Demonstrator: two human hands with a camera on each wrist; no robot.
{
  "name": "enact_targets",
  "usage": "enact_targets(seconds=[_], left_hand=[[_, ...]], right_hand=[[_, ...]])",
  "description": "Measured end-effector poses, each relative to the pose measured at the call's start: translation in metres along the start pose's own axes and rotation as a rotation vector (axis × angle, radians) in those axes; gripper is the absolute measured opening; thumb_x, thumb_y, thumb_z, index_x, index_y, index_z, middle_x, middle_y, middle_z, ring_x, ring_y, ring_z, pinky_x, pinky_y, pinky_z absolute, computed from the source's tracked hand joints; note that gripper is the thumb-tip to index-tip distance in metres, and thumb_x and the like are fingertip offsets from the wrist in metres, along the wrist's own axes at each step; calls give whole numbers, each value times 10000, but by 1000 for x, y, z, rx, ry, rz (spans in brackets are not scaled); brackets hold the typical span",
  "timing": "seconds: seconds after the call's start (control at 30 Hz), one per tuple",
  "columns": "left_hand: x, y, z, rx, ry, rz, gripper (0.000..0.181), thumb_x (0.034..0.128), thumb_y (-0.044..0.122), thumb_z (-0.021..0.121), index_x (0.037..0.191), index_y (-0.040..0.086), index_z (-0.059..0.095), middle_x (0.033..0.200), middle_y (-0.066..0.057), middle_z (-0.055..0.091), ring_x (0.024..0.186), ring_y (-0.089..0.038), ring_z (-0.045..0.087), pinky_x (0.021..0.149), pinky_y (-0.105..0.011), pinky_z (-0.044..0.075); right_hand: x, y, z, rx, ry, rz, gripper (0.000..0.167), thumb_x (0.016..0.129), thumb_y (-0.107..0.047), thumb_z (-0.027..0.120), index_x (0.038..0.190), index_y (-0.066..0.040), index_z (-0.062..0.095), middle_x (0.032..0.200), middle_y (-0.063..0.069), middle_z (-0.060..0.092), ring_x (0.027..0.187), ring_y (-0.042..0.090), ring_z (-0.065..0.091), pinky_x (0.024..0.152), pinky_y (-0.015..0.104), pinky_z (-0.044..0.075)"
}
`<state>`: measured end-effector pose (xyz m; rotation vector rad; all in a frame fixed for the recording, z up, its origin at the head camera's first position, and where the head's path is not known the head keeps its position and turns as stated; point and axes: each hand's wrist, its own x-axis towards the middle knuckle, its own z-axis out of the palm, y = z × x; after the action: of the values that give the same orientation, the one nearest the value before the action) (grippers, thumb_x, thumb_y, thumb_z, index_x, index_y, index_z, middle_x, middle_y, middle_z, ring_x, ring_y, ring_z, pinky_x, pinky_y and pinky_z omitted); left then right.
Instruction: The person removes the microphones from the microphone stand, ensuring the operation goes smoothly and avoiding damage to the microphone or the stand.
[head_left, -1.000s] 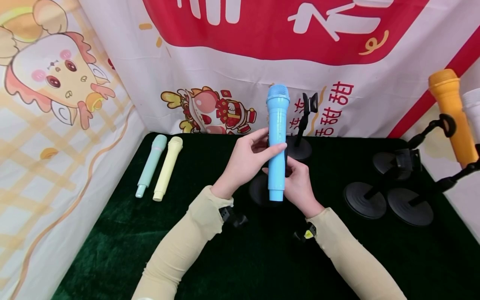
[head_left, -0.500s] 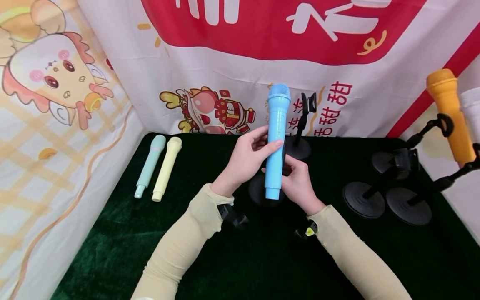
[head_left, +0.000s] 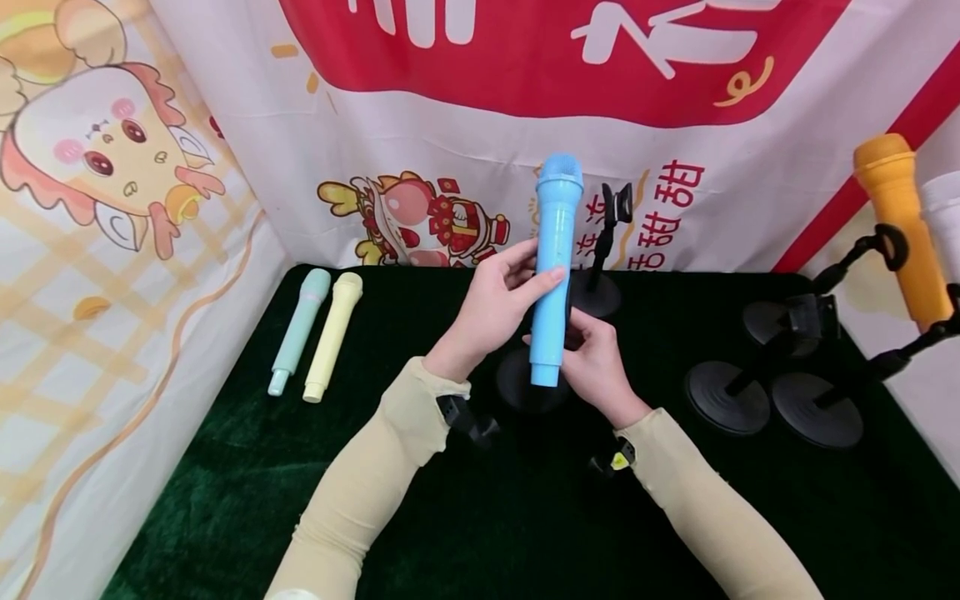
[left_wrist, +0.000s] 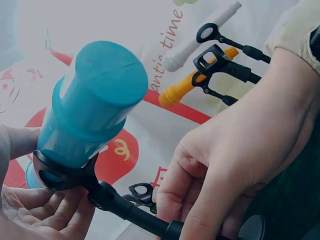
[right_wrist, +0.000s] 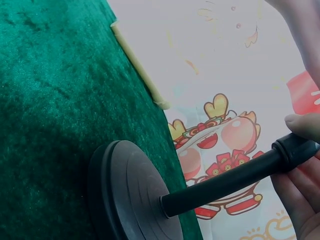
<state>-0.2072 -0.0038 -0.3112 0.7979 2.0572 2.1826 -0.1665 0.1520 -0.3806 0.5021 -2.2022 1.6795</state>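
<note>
Green microphone (head_left: 300, 329) and yellow microphone (head_left: 334, 333): lying on the bench (head_left: 240, 492); we think they're left to do.
Blue microphone (head_left: 555, 225): in the black clip (left_wrist: 75, 176), nearly done, we guess.
Orange microphone (head_left: 900, 221) and white microphone (head_left: 943, 204): on stands (head_left: 819, 410); done, we think.
Left hand (head_left: 491, 308): we see it curled round the blue microphone.
Right hand (head_left: 600, 362): clamped on the pole (right_wrist: 220, 185).

The table (head_left: 525, 517) is viewed forward and down from the head; the blue microphone (head_left: 556, 225), also shown there, is faced closely from the left wrist, the stand base (right_wrist: 142, 192) from the right.
</note>
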Motion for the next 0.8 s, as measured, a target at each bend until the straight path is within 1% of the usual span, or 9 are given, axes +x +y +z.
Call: enact_targets(seconds=[0.13,0.27,0.47,0.53,0.7,0.8], left_hand=[[4,0,0,-8,3,3,478,1007,129,667,1443,-15,534,1214,-120,672,1048,-220,669,961,-330,522],[7,0,-1,-14,3,10,479,1013,127,658,1448,-24,526,1211,-134,668,1049,-225,671,964,-329,521],[10,0,-1,-26,11,7,486,1011,116,658,1455,-25,517,1222,-147,659,1058,-232,669,966,-327,520],[12,0,-1,-31,16,4,487,1010,119,661,1455,-21,519,1226,-148,657,1063,-231,668,966,-327,520],[15,1,-1,-40,26,-6,494,1008,128,665,1460,-9,520,1233,-147,653,1074,-227,665,967,-329,519],[17,1,-1,-37,32,-5,497,1008,131,666,1464,-3,519,1211,-142,652,1066,-228,666,965,-333,520]], right_hand=[[1,0,-1,-14,-3,-3,305,860,19,805,1147,33,705,1024,113,727,884,146,706,804,310,591],[1,1,-1,-11,-7,-6,299,869,-11,808,1146,32,706,1011,100,729,867,143,703,801,331,593],[0,3,0,17,-19,14,300,875,-26,807,1145,52,700,993,89,735,856,140,700,795,425,590],[0,4,0,34,-24,26,311,874,-23,807,1155,51,696,1006,94,734,878,152,707,802,414,589],[-1,7,0,65,-28,51,323,869,4,802,1164,67,686,1038,155,724,920,191,715,806,294,581],[-1,9,0,73,-29,55,323,868,32,792,1166,83,677,1059,207,710,942,212,719,819,280,578]])
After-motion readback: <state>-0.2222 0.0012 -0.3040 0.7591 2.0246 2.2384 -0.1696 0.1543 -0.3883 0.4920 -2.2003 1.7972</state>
